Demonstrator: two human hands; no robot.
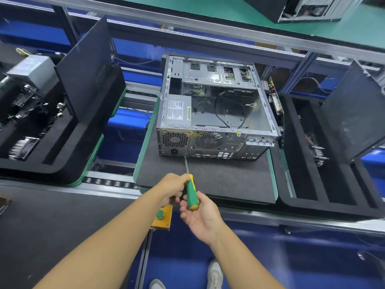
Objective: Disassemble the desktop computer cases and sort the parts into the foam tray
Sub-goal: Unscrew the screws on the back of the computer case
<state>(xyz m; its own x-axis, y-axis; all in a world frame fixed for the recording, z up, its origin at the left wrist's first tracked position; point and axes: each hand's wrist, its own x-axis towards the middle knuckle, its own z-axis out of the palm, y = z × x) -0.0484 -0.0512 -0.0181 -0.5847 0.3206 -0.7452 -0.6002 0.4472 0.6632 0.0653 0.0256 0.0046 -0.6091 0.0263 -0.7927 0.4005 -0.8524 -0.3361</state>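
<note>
Right of the open grey metal computer case (216, 109) sits a black foam tray (341, 207). In front of the case, your left hand (173, 189) and right hand (201, 215) both clasp a green-and-yellow-handled screwdriver (192, 193), its tip against the case's rear panel.

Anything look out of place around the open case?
A circuit board stands on edge between the computer case and the right foam tray; slotted or loose, I cannot tell. Nothing else odd.

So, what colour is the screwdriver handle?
The screwdriver handle is green with yellow ends, clearest in the head view.
</note>
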